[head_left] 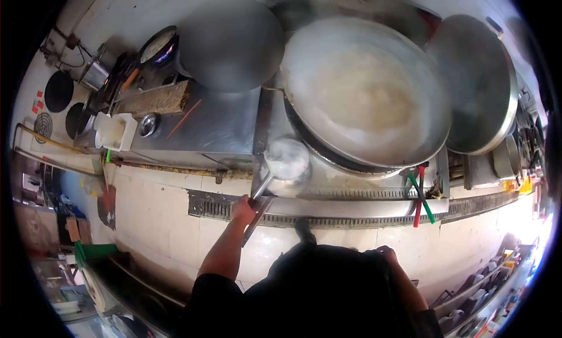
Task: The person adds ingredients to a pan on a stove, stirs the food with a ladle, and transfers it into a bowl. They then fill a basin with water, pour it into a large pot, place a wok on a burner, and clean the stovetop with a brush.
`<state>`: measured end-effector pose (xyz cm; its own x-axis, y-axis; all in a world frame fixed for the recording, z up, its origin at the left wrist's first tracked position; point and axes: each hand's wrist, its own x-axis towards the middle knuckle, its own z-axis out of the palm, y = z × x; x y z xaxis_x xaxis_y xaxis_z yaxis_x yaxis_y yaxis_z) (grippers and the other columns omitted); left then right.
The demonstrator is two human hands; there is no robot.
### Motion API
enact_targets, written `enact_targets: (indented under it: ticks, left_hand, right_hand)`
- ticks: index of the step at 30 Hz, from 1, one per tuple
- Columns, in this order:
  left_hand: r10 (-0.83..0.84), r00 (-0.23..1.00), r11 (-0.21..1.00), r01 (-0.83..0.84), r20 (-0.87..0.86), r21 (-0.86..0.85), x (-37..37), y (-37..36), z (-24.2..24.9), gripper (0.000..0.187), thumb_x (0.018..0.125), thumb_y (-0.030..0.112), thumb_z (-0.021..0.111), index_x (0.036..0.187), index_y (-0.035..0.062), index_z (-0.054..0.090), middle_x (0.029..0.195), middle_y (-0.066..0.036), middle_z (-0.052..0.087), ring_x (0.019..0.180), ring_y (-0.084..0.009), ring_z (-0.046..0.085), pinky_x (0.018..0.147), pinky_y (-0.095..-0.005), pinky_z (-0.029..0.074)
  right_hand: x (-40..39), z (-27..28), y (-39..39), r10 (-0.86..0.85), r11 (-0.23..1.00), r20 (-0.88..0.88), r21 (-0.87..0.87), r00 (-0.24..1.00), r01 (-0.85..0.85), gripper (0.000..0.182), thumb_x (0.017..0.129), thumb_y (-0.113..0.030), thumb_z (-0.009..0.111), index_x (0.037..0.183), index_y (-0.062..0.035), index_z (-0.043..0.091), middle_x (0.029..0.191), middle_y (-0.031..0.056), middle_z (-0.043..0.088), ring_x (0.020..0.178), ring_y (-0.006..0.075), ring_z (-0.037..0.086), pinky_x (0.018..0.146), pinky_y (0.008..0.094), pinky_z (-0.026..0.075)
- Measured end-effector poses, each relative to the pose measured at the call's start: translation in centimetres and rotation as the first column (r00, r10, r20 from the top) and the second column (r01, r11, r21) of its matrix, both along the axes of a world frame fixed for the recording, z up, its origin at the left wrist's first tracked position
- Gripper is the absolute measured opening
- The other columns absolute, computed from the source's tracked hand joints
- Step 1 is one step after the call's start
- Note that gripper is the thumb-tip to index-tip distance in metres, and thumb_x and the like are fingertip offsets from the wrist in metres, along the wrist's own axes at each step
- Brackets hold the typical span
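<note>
My left hand (pixel 244 210) is closed around the handle of a metal ladle (pixel 285 159) and stretches forward over the stove's front edge. The ladle's round bowl looks pale and hazy with steam. Beneath it is a second round metal shape, partly hidden, and a flat dark handle (pixel 256 222) slants down past my hand. Just right of the ladle stands a very large wok (pixel 351 92) with cloudy, steaming liquid in it. My right hand (pixel 387 255) rests near my waist against dark clothing; its fingers are mostly hidden.
A big round lid (pixel 231 42) lies to the left, and another large metal pan (pixel 477 86) leans on the right. Red and green-handled tools (pixel 420 197) hang over the stove front. A white container (pixel 120 131) and small metal bowl (pixel 148 125) sit on the left counter.
</note>
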<state>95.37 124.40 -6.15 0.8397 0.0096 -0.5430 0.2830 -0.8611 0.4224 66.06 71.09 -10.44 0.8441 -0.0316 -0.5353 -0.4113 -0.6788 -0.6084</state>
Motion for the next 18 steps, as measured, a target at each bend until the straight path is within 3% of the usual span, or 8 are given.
enact_targets:
  ticks: [2, 3, 5, 7, 8, 9, 10, 18]
  left_hand:
    - [-0.022, 0.905, 0.979, -0.067, 0.425, 0.192, -0.6, -1.2, 0.2, 0.042, 0.071, 0.016, 0.063, 0.11, 0.0081, 0.051, 0.104, -0.014, 0.054, 0.096, -0.0338, 0.053, 0.083, -0.0399, 0.044]
    - [-0.033, 0.904, 0.979, -0.057, 0.426, 0.198, -0.6, -2.5, 1.6, 0.042, 0.071, 0.016, 0.063, 0.11, 0.0081, 0.051, 0.104, -0.014, 0.054, 0.096, -0.0338, 0.053, 0.083, -0.0399, 0.044]
    - [-0.126, 0.825, 0.99, 0.068, 0.55, 0.125, -1.0, -6.4, 5.6, 0.043, 0.071, 0.02, 0.062, 0.11, 0.0057, 0.05, 0.104, -0.014, 0.053, 0.095, -0.0329, 0.052, 0.081, -0.0403, 0.044]
    - [-0.173, 0.664, 0.968, 0.251, 0.728, 0.001, -2.4, -9.9, 1.8, 0.04, 0.072, 0.022, 0.061, 0.106, 0.0054, 0.05, 0.102, -0.014, 0.053, 0.093, -0.0323, 0.053, 0.077, -0.0411, 0.044]
    - [-0.282, 0.797, 0.954, 0.29, 0.534, 0.071, -3.0, -14.4, 7.6, 0.038, 0.074, 0.022, 0.059, 0.106, 0.0055, 0.05, 0.1, -0.015, 0.053, 0.092, -0.0319, 0.053, 0.077, -0.0429, 0.044]
    - [-0.269, 0.913, 0.906, 0.348, 0.305, -0.243, -4.1, -17.0, 7.4, 0.037, 0.074, 0.02, 0.059, 0.107, 0.0056, 0.05, 0.1, -0.017, 0.053, 0.092, -0.0325, 0.053, 0.077, -0.0439, 0.044]
    - [-0.343, 0.761, 0.841, 0.51, 0.551, -0.181, -5.5, -20.0, 5.7, 0.035, 0.074, 0.015, 0.057, 0.107, 0.0048, 0.05, 0.1, -0.017, 0.053, 0.092, -0.0344, 0.052, 0.077, -0.0444, 0.044]
    - [-0.787, 0.553, 0.483, 0.828, 0.273, -0.285, -18.9, -42.3, 6.0, 0.038, 0.071, 0.008, 0.052, 0.109, 0.0032, 0.051, 0.104, -0.02, 0.055, 0.099, -0.0352, 0.052, 0.085, -0.0436, 0.042]
  right_hand:
    - [-1.1, 0.4, -0.3, -0.076, 0.996, 0.019, -0.045, 0.997, 0.077, 0.016, 0.076, -0.018, 0.058, 0.082, -0.0048, 0.064, 0.086, 0.0137, 0.063, 0.081, 0.0275, 0.06, 0.07, 0.0343, 0.048]
    - [-1.4, 1.2, -0.1, -0.086, 0.995, 0.019, -0.039, 0.996, 0.087, 0.016, 0.076, -0.018, 0.058, 0.082, -0.0048, 0.064, 0.086, 0.0137, 0.063, 0.081, 0.0275, 0.06, 0.07, 0.0343, 0.048]
    - [-1.0, 5.2, 0.8, -0.449, 0.889, -0.175, 0.014, 0.876, 0.458, 0.016, 0.076, -0.019, 0.058, 0.079, -0.0046, 0.064, 0.082, 0.0147, 0.064, 0.075, 0.0272, 0.061, 0.064, 0.0333, 0.049]
    - [-2.3, 5.3, 0.1, -0.129, 0.978, -0.121, -0.178, 0.984, 0.106, 0.016, 0.076, -0.019, 0.06, 0.08, -0.0036, 0.064, 0.077, 0.0156, 0.064, 0.069, 0.0248, 0.062, 0.061, 0.0325, 0.05]
    - [-3.9, 4.2, -0.5, -0.201, 0.973, -0.065, -0.126, 0.977, 0.192, 0.016, 0.075, -0.019, 0.061, 0.08, -0.0031, 0.063, 0.077, 0.0156, 0.064, 0.07, 0.0238, 0.062, 0.062, 0.0328, 0.05]
    - [-6.2, 2.5, -1.7, -0.276, 0.959, -0.015, -0.068, 0.961, 0.275, 0.017, 0.075, -0.019, 0.062, 0.079, -0.0026, 0.063, 0.077, 0.0155, 0.065, 0.07, 0.0227, 0.062, 0.063, 0.033, 0.05]
    - [-8.1, 0.7, -2.7, -0.288, 0.957, -0.081, -0.071, 0.954, 0.283, 0.018, 0.074, -0.019, 0.062, 0.08, -0.0021, 0.064, 0.079, 0.0155, 0.065, 0.072, 0.0227, 0.062, 0.065, 0.0338, 0.05]
    - [-26.3, -6.9, -14.4, -0.354, 0.931, -0.076, -0.126, 0.932, 0.343, 0.022, 0.074, -0.021, 0.063, 0.086, -0.0022, 0.065, 0.084, 0.0152, 0.065, 0.078, 0.0246, 0.063, 0.07, 0.0357, 0.05]
